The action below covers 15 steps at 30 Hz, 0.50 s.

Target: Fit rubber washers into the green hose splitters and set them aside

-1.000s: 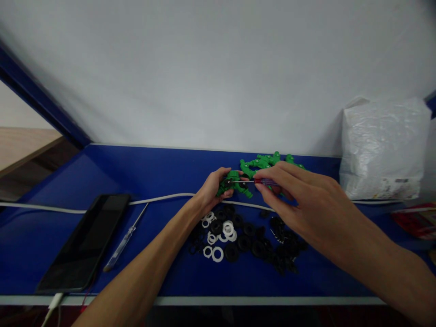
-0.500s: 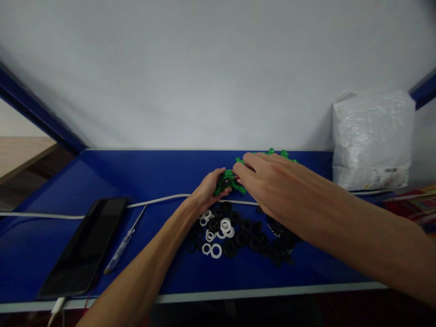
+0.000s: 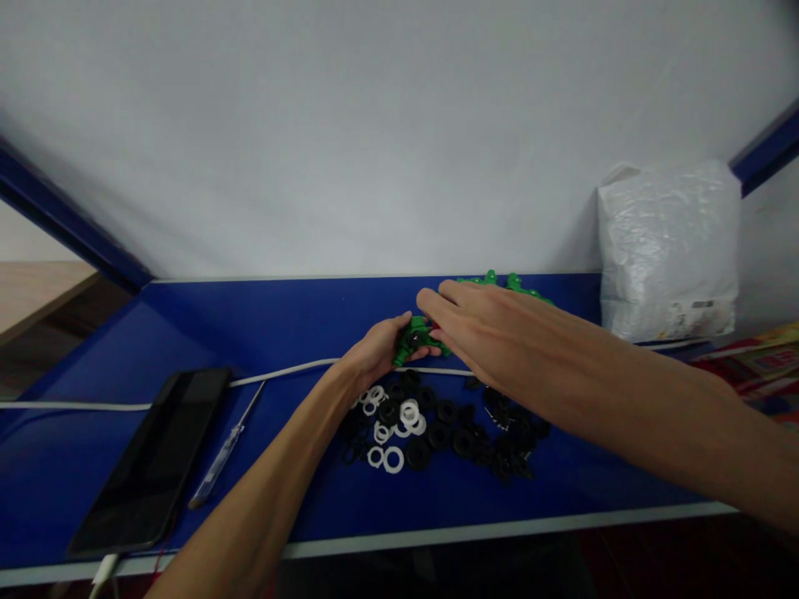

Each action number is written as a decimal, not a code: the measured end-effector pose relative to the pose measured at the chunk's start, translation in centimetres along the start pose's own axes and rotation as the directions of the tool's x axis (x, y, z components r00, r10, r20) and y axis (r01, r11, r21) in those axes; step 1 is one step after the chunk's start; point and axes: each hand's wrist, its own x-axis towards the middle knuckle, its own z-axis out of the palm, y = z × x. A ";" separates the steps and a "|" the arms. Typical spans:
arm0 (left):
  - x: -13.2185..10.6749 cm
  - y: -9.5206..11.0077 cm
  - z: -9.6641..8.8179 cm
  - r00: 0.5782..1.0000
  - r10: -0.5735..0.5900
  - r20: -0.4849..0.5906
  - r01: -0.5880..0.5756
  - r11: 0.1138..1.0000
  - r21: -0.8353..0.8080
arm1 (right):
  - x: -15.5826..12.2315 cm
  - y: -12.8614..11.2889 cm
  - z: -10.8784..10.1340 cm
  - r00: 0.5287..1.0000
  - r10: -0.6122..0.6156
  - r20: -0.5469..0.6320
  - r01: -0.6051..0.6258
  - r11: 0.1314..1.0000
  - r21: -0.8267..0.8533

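Note:
My left hand (image 3: 382, 343) is closed around a green plastic fitting (image 3: 410, 341), which has stubby arms and a dark centre. Over the fitting's right side, my right hand (image 3: 465, 320) has its thumb and fingers pinched together; what they grip is hidden. More green fittings (image 3: 513, 281) lie behind my right hand, partly covered by it. Below both hands is a spread of white plastic rings (image 3: 394, 459), black rings (image 3: 418, 453) and small black parts (image 3: 505, 457).
At left, a black phone (image 3: 153, 457) and a screwdriver (image 3: 225, 457) with a clear handle lie on the blue table (image 3: 262, 316). A white cable (image 3: 287, 373) crosses the table behind the loose parts. A white plastic package (image 3: 667, 249) stands at the back right against the wall.
The view has shifted slightly. My right fingers still work at the green fitting, and my left hand keeps its hold.

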 end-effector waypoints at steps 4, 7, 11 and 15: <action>0.7 0.0 -0.6 1.000 -0.011 0.010 0.011 0.998 0.058 | 0.6 -0.4 -0.4 0.999 0.014 0.042 -0.010 0.996 -0.088; 0.9 0.0 -0.7 1.000 -0.011 -0.002 0.011 0.993 0.117 | 0.6 -1.0 -0.7 0.996 0.040 0.074 -0.028 0.989 -0.147; 0.6 -0.1 -0.6 1.000 0.012 -0.029 -0.006 0.985 0.172 | 0.2 -1.5 -0.8 0.995 0.012 0.098 0.005 0.986 -0.168; 0.7 -0.3 -0.8 1.000 0.020 -0.011 -0.018 0.982 0.190 | 0.5 -1.8 -1.4 0.986 0.035 0.164 -0.012 0.991 -0.136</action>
